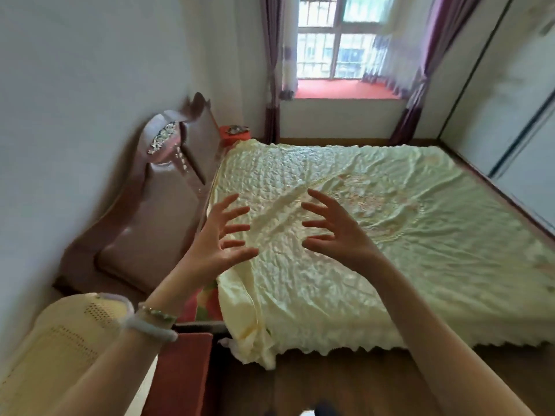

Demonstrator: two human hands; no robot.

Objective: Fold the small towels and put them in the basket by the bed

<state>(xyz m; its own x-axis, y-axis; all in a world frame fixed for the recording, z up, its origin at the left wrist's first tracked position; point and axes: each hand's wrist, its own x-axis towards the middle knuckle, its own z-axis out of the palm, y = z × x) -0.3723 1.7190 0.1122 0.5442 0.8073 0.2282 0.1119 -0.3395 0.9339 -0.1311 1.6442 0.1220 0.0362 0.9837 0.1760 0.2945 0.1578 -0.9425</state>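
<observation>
Both hands raised in front of the camera over the bed, nothing held. Left hand (pixel 223 241) fingers spread wide, palm facing inward; right hand (pixel 336 232) likewise splayed, fingers slightly curled, palm toward the left one. Clear gap between them, neither touching the pale yellow-green quilted satin bedspread (pixel 390 265) below. Left wrist has a pale jade-like bangle (pixel 150 327) and a beaded bracelet; knitted cream sleeve (pixel 60 340) above it.

Small towels: none visible anywhere on the bed or floor. Basket by the bed: cannot pick one out. A red box-like thing (pixel 234 135) with something on top sits at the far head corner beside the brown padded headboard (pixel 156 211), too blurred to say whether it is the basket. A dark red stool or cabinet top (pixel 180 373) stands just beside the near bed corner.

Handling judgement: small towels should be light, soft and floppy, not fragile, with no stiffness, so pinch two adjacent corners, one per hand, and fold on the flat bed. The satin cover looks slippery and creased; a towel may slide while being smoothed.

No readable brands, labels or writing.
</observation>
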